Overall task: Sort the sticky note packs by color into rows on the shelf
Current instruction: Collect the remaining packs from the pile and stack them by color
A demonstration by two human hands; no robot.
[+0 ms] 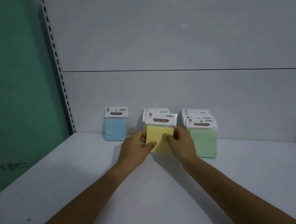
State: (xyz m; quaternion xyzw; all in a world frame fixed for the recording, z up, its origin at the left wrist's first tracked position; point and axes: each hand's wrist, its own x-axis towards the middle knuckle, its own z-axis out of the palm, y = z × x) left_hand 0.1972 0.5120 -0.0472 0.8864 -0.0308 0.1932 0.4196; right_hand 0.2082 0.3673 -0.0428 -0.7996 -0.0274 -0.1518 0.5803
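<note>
- The left hand (136, 147) and the right hand (181, 143) are both gripping the front yellow pack (161, 137). The fingers (151, 144) are curling round its 2 side edges, with the thumbs pressing on its face.
- The pack is sitting between the 2 hands, at the front of the yellow row (155, 110), which is standing just beyond the fingertips. Its lower edge looks to be on or just above the shelf (114, 187); I cannot tell which.
- The blue pack (115, 129) is leaning on the back panel (159, 92) just left of the left fingers. The green row (203, 139) is standing just right of the right fingers.
- To do this step well, I would be keeping both thumbs level and easing the pack straight back until it is overlapping the yellow one behind it. The elbows should be staying in, since the right knuckles are nearly brushing the green packs.
- On the labels, each white header card is showing "STICKY NOTE" in white on a red oval, with a small logo above. The finer print is too small to read.
</note>
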